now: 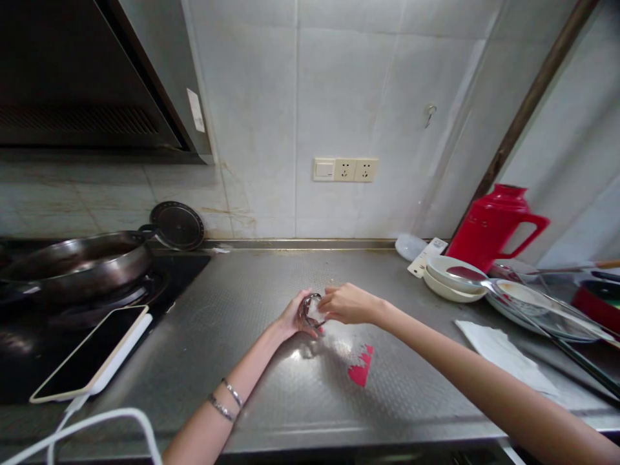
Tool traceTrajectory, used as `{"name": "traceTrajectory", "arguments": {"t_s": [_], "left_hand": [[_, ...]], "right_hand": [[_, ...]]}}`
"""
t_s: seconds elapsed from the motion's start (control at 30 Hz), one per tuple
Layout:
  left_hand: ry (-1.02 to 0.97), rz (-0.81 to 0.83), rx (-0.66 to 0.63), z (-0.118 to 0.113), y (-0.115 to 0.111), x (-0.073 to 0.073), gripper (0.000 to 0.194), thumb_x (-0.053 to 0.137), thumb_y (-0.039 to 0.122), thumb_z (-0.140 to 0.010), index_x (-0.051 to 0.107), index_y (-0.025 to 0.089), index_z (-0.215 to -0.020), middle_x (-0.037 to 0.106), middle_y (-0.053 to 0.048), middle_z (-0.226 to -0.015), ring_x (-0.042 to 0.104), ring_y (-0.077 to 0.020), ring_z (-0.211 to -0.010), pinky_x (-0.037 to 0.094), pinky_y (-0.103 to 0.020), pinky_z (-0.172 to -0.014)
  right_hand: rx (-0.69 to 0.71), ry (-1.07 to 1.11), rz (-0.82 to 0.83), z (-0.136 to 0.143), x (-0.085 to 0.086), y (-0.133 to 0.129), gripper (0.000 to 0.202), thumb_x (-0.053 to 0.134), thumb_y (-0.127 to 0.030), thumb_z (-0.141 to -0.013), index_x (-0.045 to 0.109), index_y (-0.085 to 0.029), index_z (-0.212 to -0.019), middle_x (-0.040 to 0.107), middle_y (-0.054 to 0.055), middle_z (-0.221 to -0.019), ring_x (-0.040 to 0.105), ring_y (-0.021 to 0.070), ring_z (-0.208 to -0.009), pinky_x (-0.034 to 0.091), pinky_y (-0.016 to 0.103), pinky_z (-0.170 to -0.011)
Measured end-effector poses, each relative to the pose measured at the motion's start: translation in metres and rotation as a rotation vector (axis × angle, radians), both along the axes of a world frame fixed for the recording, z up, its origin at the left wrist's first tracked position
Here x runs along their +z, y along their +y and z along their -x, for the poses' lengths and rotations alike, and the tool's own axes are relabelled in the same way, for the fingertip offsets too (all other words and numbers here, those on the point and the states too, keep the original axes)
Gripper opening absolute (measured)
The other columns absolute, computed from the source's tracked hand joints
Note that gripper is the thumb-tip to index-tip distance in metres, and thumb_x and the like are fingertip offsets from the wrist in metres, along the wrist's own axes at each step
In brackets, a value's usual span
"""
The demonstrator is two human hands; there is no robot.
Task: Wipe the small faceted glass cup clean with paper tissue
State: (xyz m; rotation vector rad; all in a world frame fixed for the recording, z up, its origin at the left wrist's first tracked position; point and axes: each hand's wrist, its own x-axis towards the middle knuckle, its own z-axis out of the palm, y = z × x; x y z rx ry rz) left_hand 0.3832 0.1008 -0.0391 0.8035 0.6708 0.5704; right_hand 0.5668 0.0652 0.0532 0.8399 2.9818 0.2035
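Above the middle of the steel counter, my left hand (294,316) is wrapped round a small round glass (305,310) with a shiny dark rim, tilted with its mouth toward the right. The fingers of my right hand (345,303) are closed together at that mouth. Something white, like a piece of tissue (316,312), shows between the fingers and inside the rim; its exact kind is hard to make out. A torn red paper piece (360,368) lies on the counter just below my right hand.
On the left, a pan (82,261) sits on the black stove, with a phone (92,355) and white cable in front. To the right are stacked bowls (453,281), a red thermos jug (494,226) and a white paper towel (506,355). Wall sockets (356,170) are behind.
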Motion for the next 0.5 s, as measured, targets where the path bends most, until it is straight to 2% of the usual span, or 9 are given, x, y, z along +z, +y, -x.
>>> {"name": "traceTrajectory", "arguments": {"t_s": [0.2,0.33,0.5], "left_hand": [[0.009,-0.038,-0.034,0.0,-0.005,0.003,0.053,0.046,0.061,-0.079,0.062,0.011,-0.085,0.069,-0.012,-0.074,0.066,-0.0255,-0.052,0.051,-0.034,-0.039],[-0.023,-0.075,0.095,-0.004,-0.013,0.008,0.048,0.045,0.058,-0.081,0.062,0.013,-0.083,0.067,-0.008,-0.065,0.065,-0.0234,-0.05,0.05,-0.033,-0.04],[-0.152,-0.143,0.261,-0.011,-0.021,0.012,0.048,0.042,0.054,-0.082,0.064,0.011,-0.089,0.068,-0.007,-0.066,0.063,-0.0201,-0.051,0.048,-0.029,-0.041]], "right_hand": [[0.006,-0.044,-0.025,0.001,-0.003,-0.003,0.02,0.05,-0.006,-0.087,0.066,-0.017,-0.087,0.068,0.007,-0.088,0.059,0.0185,-0.091,0.042,0.024,-0.066],[-0.094,-0.004,-0.078,0.001,-0.014,-0.012,0.02,0.044,-0.008,-0.09,0.061,-0.015,-0.097,0.067,0.009,-0.095,0.06,0.0198,-0.09,0.042,0.025,-0.062],[-0.324,0.089,-0.063,0.01,-0.029,-0.027,0.022,0.04,-0.008,-0.09,0.056,-0.016,-0.103,0.066,0.008,-0.1,0.063,0.0168,-0.073,0.038,0.024,-0.056]]}}
